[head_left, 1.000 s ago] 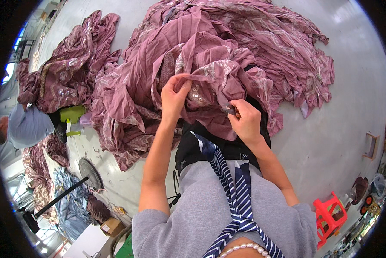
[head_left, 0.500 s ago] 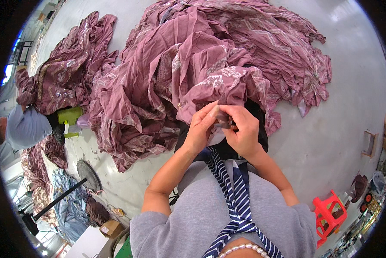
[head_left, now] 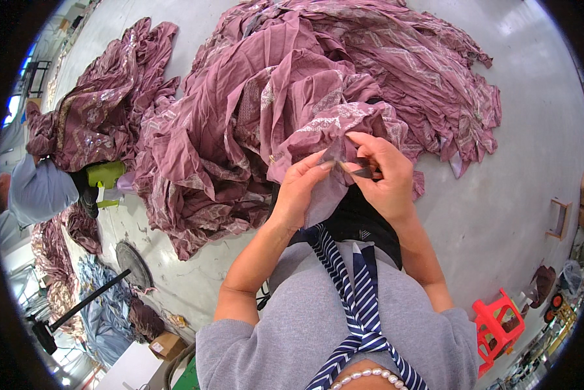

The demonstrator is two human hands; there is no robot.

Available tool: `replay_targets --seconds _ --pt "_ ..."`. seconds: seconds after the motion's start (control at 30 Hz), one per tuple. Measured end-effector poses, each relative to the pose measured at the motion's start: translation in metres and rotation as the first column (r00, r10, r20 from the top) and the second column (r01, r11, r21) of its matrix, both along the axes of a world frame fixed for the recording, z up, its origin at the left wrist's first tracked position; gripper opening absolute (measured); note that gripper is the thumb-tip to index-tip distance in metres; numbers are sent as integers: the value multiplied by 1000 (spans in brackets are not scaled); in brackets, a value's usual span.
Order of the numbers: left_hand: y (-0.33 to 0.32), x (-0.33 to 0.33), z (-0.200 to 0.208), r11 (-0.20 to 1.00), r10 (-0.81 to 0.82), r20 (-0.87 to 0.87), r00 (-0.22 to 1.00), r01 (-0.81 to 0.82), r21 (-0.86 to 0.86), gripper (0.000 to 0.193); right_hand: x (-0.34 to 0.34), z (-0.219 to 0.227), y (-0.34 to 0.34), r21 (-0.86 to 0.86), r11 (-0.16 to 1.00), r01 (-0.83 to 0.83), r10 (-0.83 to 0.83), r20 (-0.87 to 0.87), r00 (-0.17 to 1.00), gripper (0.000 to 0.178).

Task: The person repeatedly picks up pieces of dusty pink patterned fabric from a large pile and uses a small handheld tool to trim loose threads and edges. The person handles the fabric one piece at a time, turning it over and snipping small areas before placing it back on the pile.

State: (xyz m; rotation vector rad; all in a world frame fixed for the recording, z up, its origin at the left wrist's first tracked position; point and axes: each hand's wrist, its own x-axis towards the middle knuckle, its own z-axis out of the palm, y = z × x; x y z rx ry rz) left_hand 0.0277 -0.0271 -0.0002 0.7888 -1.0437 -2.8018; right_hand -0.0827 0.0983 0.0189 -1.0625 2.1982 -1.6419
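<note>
A large heap of mauve embroidered fabric (head_left: 227, 130) lies in front of me, and part of it comes up onto my lap. My left hand (head_left: 298, 192) pinches the edge of this fabric between thumb and fingertips, with a paler flap hanging below. Close beside it, my right hand (head_left: 386, 175) is closed around a small dark tool (head_left: 365, 172) that looks like thread snips. Its tip is at the pinched fabric edge. The fingers hide most of the tool, so its exact shape is unclear.
To the left, another person's sleeve (head_left: 41, 192) shows beside a second mauve pile (head_left: 103, 117) and a green stool (head_left: 106, 175). Light blue cloth (head_left: 106, 312) lies lower left near a black pole (head_left: 90, 302). A red stool (head_left: 500, 325) stands at my right.
My right hand has moved up and right, turning so that the dark tool shows. My left hand has shifted slightly, and more of the pale fabric flap hangs in view.
</note>
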Motion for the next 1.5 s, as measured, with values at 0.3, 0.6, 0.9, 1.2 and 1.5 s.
replay_targets --seconds 0.3,0.6,0.9,1.2,1.5 --pt "4 3 -8 963 -4 -44 999 -8 -268 31 -21 -11 -11 -106 994 23 -2 193 981 9" --pt "4 -2 -8 968 51 -25 998 -56 -244 29 -23 -4 13 22 991 131 -132 3 991 31" --pt "10 -5 -9 951 37 -12 999 -39 -306 30 -9 -19 18 3 988 152 -152 -50 987 25" --pt "13 -4 0 877 -27 11 1000 29 -480 31 -17 -7 16 72 986 149 -126 -254 959 22" --pt "-4 -8 -11 985 116 82 990 -105 -136 27 -8 -3 21 -58 990 127 -110 233 966 36"
